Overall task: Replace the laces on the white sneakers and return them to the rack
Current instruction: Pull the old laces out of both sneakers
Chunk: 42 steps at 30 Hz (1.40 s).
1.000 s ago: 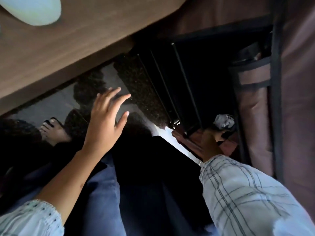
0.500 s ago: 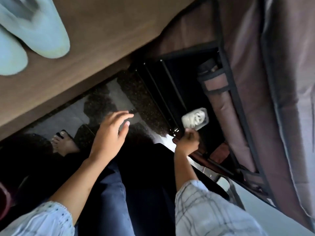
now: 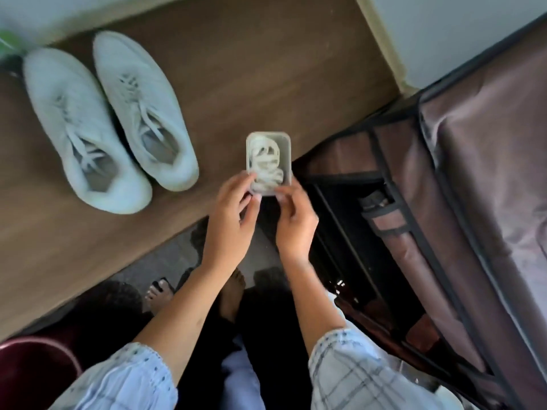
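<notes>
Both hands pinch the near end of a small clear box (image 3: pixel 268 161) of coiled white laces (image 3: pixel 266 161), the left hand (image 3: pixel 233 214) gripping its left corner with thumb and fingers, the right hand (image 3: pixel 296 220) holding the right corner the same way. The box is held above the near edge of a wooden table (image 3: pixel 266 69), just at 12 o'clock from the hands. At 10 o'clock on the table stand the two white sneakers (image 3: pixel 112 119), side by side and touching, toes pointing away, their present laces loosened but threaded. At 3 o'clock stands the fabric-covered shoe rack (image 3: pixel 444 202), its front open onto dark shelves. Below the arms, dark glossy floor and bare feet show. The step in hand appears to be fetching the fresh laces to the work surface; the old laces are not yet out. The next move likely calls for setting the box down beside the shoes and opening it, whether by a lid cannot be told through the blur.
</notes>
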{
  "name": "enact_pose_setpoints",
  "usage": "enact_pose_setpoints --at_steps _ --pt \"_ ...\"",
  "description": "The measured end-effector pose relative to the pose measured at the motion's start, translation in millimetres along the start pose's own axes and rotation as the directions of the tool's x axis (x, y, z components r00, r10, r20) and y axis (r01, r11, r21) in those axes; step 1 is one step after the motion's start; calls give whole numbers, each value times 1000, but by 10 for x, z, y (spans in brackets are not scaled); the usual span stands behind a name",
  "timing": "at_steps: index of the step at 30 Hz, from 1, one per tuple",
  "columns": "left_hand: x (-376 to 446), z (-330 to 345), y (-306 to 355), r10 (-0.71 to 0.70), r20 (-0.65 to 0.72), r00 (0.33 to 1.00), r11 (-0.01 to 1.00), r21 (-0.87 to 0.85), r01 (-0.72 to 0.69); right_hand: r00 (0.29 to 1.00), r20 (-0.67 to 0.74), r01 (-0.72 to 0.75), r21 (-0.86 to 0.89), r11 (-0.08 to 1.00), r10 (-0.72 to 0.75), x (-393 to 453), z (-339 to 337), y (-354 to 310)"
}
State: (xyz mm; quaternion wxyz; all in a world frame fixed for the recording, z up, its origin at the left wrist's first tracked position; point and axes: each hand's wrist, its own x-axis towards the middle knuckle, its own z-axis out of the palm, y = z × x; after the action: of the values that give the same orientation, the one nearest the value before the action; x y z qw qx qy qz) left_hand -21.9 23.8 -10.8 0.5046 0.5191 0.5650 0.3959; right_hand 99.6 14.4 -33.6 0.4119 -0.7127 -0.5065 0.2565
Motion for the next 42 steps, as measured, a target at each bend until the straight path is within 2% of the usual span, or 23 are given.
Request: enact_pose_setpoints --at_steps 3,6,12,15,18,21,25,29,34,40,42 --pt "444 -19 63 16 -49 999 1000 -18 -17 994 78 71 4 997 -71 563 174 -27" --pt "774 -38 15 -10 -86 996 999 39 14 989 111 96 9 995 -96 913 335 14" --pt "959 -93 -233 18 -4 1000 997 76 -17 987 93 123 51 991 -128 1003 550 219" --pt "853 -150 -299 123 13 992 990 72 -123 987 71 141 28 990 -142 883 556 195" --pt "623 -232 -265 257 47 965 963 67 -260 968 -85 239 7 971 -237 670 536 129" --pt "341 -336 -234 430 55 901 888 151 -434 919 -160 373 51 926 -361 421 568 55" --pt "-128 -491 -356 594 35 804 777 235 -584 897 -124 440 162 884 -424 -15 637 -54" --pt "-664 -664 -516 583 -38 812 789 266 -554 888 -27 456 195 868 -460 -471 551 -114" --pt "-1230 -927 -497 484 -192 854 851 332 -408 909 79 382 237 893 -409 -935 293 -328" --pt "-1460 -1229 -369 456 -282 844 856 398 -330 894 220 328 271 905 -390 -1096 121 -626" --pt "-1438 -1287 -358 417 -285 863 862 426 -276 893 256 297 281 913 -369 -1106 139 -673"
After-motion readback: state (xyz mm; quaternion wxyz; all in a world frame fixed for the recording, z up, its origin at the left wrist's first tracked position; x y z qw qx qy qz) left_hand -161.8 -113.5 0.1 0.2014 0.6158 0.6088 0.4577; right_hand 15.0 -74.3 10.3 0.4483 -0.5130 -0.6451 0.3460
